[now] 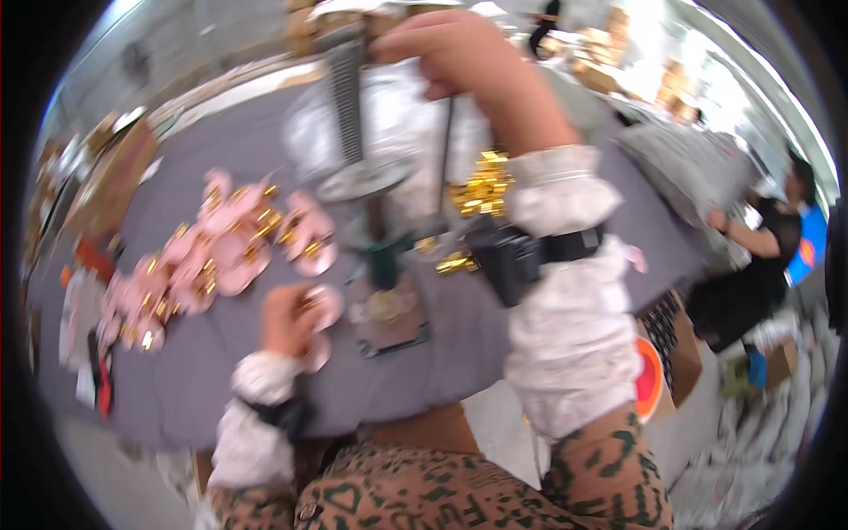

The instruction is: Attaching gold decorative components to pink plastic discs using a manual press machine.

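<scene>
A hand press with a ribbed upright column (pixel 346 102), a round metal flange and a green lower part stands in front of me on the table. My right hand (pixel 446 53) is raised at its top, fingers curled at the upper end of a dark lever rod (pixel 446 159); the grip itself is blurred. To the left of the press base (pixel 389 329), my left hand (pixel 287 322) is closed on a pink round piece (pixel 325 305) with a gold fitting. Another pink disc (pixel 316 352) shows just below it.
Many pink discs with gold fittings (pixel 216 247) lie heaped on the grey-covered table (pixel 442 353). Gold metallic pieces (pixel 484 185) sit right of the press, with clear plastic (pixel 309 132) behind it. A person (pixel 764 238) handles a grey sack (pixel 689 172) at right. An orange-rimmed bucket (pixel 649 380) stands below.
</scene>
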Tool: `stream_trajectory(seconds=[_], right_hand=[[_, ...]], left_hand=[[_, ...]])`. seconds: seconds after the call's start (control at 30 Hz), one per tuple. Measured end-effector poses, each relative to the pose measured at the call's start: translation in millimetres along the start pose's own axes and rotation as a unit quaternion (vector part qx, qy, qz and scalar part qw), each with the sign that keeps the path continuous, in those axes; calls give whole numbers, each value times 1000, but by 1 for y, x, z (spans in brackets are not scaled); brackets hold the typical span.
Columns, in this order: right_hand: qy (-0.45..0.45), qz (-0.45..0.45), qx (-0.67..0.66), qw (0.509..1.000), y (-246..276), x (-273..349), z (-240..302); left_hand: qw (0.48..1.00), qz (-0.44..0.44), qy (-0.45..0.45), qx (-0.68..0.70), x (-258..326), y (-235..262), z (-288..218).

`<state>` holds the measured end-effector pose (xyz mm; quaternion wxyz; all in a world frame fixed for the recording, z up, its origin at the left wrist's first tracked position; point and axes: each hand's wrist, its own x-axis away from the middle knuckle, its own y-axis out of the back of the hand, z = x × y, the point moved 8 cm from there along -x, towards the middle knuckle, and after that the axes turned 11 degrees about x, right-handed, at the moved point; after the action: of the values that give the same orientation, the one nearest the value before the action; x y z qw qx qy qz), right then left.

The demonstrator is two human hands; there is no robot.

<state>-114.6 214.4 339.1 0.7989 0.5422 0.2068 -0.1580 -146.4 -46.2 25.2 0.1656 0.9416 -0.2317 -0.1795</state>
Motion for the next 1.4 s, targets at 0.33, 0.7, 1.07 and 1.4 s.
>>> stream_trajectory(seconds=[0.33, 0.7, 1.07, 1.4], right_hand=[[-115, -55, -292, 948, 15, 24, 5], [-118, -58, -304, 944, 18, 27, 5], [206, -145, 279, 927, -2, -2, 21], [-22, -4, -63, 998, -17, -27, -23]], left_hand=[[932, 72, -204, -291, -70, -17, -7], [894, 112, -289, -324, -96, -47, -12], [980, 127, 53, 142, -53, -44, -21], [995, 99, 17, 28, -13, -105, -85]])
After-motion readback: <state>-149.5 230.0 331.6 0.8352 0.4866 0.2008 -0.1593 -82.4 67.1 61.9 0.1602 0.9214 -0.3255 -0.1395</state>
